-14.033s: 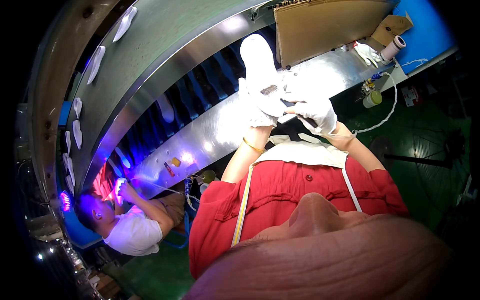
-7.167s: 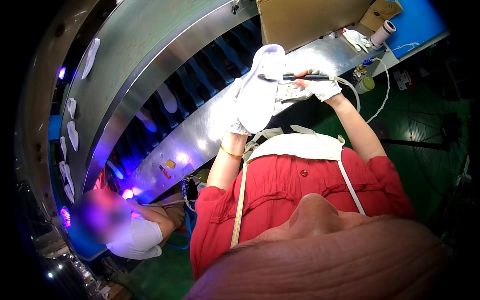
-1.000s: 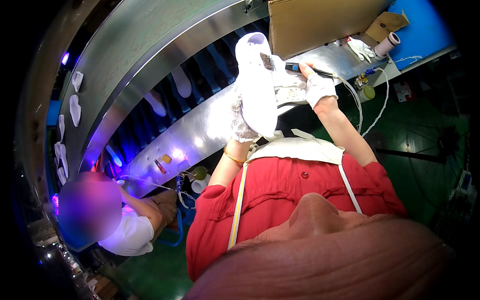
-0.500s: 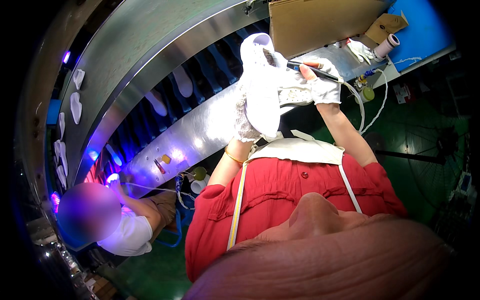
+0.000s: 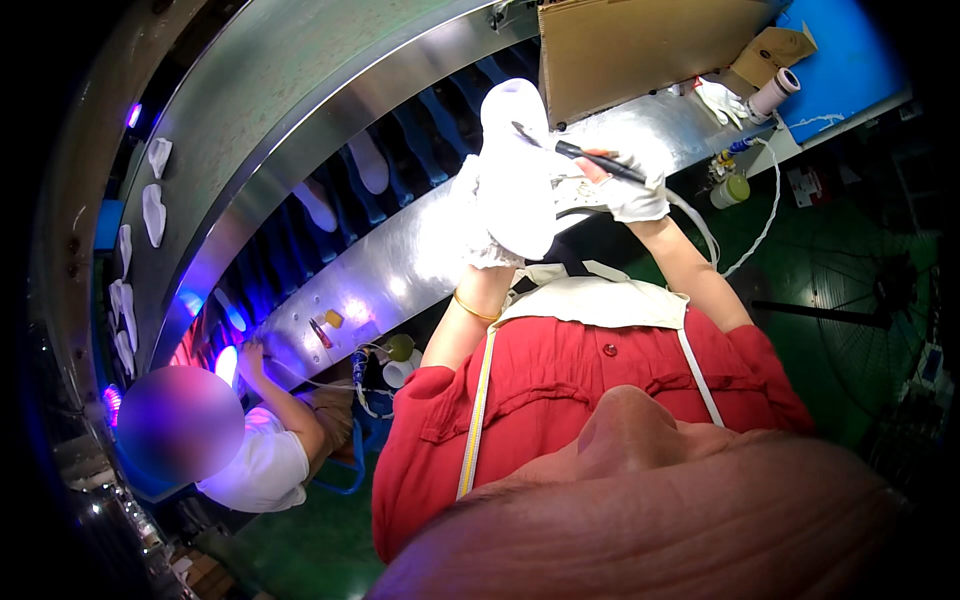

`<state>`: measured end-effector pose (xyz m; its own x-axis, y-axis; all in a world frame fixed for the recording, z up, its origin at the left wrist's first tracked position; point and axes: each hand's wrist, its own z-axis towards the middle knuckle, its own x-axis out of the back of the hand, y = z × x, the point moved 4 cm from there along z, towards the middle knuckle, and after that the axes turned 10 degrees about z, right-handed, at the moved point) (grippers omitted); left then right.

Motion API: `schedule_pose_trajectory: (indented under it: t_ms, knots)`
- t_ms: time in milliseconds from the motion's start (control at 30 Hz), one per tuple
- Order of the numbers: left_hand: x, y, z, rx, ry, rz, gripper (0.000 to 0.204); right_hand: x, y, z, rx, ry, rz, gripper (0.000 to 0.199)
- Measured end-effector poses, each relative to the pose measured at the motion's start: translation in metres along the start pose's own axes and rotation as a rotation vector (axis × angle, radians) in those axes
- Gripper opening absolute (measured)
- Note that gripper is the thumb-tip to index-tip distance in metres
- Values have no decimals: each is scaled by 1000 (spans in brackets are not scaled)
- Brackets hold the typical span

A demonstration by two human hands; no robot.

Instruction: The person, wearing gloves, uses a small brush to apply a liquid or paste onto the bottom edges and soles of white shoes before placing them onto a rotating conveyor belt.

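The person's left hand (image 5: 478, 215), in a white glove, is gripping a white shoe (image 5: 515, 170) from below, its fingers wrapping closed around the lower part of the shoe so that the shoe is standing up with its far end pointing away from the body. The right hand (image 5: 630, 192), also gloved in white, is sitting just to the right of the shoe, its fingers pinching shut around a thin dark pen-like tool (image 5: 580, 155) whose tip is touching the upper side of the shoe. A white cord (image 5: 745, 240) is trailing from near the right-hand fingers out to the right. Both hands are hovering above a shiny metal counter (image 5: 400, 270) that is curving past beyond the fingers. Farther right of the fingers, a small jar (image 5: 732, 190), a crumpled white glove (image 5: 720, 100) and a roll of tape (image 5: 775, 92) are lying near a blue surface (image 5: 840, 60), and a brown cardboard sheet (image 5: 640, 50) is standing just beyond the shoe. Beyond the counter, a dark conveyor (image 5: 400, 160) is carrying white soles (image 5: 370, 162). Far to the left of the fingers, another person in a white shirt (image 5: 260, 470) is working under purple light (image 5: 228, 362).
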<state>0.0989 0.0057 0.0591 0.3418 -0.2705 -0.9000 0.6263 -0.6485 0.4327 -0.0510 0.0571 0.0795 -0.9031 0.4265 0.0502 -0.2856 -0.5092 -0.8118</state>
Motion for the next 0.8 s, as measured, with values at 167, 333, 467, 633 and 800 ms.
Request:
schedule_pose_trajectory:
  t_ms: [167,333,467,633,800]
  knots:
    - [1,6,-5,-31,-2,-15,56,9,4,-6,-199,24,57,14]
    - [30,48,-6,-241,73,50,59,44,14,-16,-216,104,-13,13]
    - [35,56,-5,-242,70,49,59,68,26,-14,-367,340,437,11]
    - [7,27,-14,-196,-55,-79,51,36,19,-9,-594,364,831,9]
    - [0,16,-14,-108,-102,-102,55,22,26,-12,-647,360,965,12]
